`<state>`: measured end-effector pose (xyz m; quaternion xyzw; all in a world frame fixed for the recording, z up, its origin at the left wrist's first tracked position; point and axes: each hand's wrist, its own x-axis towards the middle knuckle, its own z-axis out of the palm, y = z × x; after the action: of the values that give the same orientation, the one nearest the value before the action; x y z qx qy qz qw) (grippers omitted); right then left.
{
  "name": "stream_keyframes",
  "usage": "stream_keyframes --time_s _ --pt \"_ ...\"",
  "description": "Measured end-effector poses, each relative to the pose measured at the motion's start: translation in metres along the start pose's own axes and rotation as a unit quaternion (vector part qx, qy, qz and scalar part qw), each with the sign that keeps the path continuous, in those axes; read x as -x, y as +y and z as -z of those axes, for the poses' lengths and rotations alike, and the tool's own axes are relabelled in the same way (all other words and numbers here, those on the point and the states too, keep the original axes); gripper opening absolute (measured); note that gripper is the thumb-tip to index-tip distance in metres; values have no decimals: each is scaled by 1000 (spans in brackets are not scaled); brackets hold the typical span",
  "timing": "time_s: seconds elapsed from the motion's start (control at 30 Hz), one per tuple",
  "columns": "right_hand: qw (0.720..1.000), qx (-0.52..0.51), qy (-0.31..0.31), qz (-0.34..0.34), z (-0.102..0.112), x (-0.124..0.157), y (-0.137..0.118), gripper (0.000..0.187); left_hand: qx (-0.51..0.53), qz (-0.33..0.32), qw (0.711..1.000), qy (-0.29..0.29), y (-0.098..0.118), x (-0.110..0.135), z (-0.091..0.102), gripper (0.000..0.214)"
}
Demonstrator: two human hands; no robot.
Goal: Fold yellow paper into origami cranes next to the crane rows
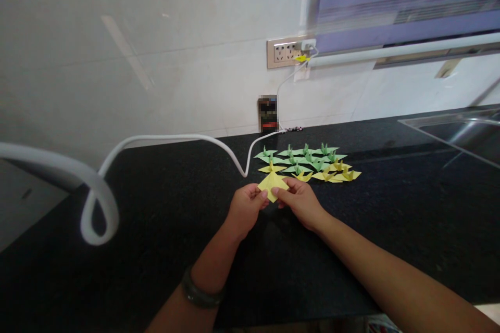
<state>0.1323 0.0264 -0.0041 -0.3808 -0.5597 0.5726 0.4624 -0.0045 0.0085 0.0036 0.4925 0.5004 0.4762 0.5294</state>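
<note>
A folded piece of yellow paper (272, 182) is pinched between both my hands just above the black countertop (156, 218). My left hand (245, 207) grips its lower left edge with thumb and fingers closed. My right hand (299, 200) pinches its lower right edge. Just beyond the paper lie several finished paper cranes, green ones (299, 158) in the far rows and yellow ones (332, 173) nearer me.
A white cable (167, 139) runs from a wall socket (287, 52) across the counter and loops close to the camera at left. A small dark device (267, 113) leans against the white wall. A glass edge (449, 132) lies at the right.
</note>
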Motion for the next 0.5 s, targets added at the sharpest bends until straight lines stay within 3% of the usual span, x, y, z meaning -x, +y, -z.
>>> stream_keyframes --time_s 0.07,0.2,0.33,0.43,0.5 --pt "1000 24 4 4 1 -1 2 21 -38 -21 999 26 -1 0 0 20" --pt "981 157 89 75 5 -3 5 15 -133 -124 967 177 -3 4 -7 21" --pt "917 296 104 247 6 -1 3 6 -54 -145 983 97 -1 9 -16 33" --pt "893 339 54 291 5 2 0 13 16 -124 992 15 4 10 -17 28" --pt "884 362 32 295 4 4 -1 19 55 -111 992 -10 7 8 -15 28"
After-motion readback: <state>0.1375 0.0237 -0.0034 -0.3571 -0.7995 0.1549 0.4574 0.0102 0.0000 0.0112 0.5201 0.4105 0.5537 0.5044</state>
